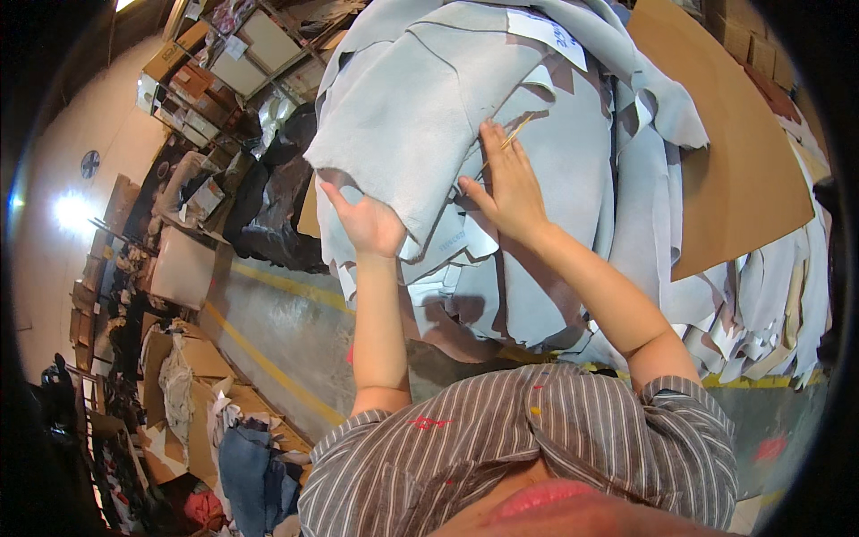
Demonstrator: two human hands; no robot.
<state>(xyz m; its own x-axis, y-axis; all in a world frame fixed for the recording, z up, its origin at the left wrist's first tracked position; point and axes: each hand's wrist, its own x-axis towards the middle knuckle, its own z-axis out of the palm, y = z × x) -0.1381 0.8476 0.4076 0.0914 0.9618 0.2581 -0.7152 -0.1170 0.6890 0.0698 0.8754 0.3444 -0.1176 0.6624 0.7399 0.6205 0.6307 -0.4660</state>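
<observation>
A large light grey suede leather hide [403, 125] lies folded over a tall stack of similar hides [555, 206] in front of me. My left hand [369, 224] holds up its near left edge, palm upward. Its thumb sticks out to the left, while the other fingers are hidden beneath the leather. My right hand [512, 183] rests on the stack beside the hide's right edge, fingers stretched forward. A thin yellow stick [519, 131] slants between those fingers; its exact kind is unclear. Near the far end, a white paper tag [548, 36] with handwriting lies on the pile.
To the right leans a big brown cardboard sheet [729, 143], with more hanging hides [761, 309] below it. Black plastic-wrapped bundles [277, 192] stand left of the stack. Farther left are shelves with boxes [192, 85] and an open carton of cloth [192, 376]. Yellow lines [268, 358] mark the grey floor.
</observation>
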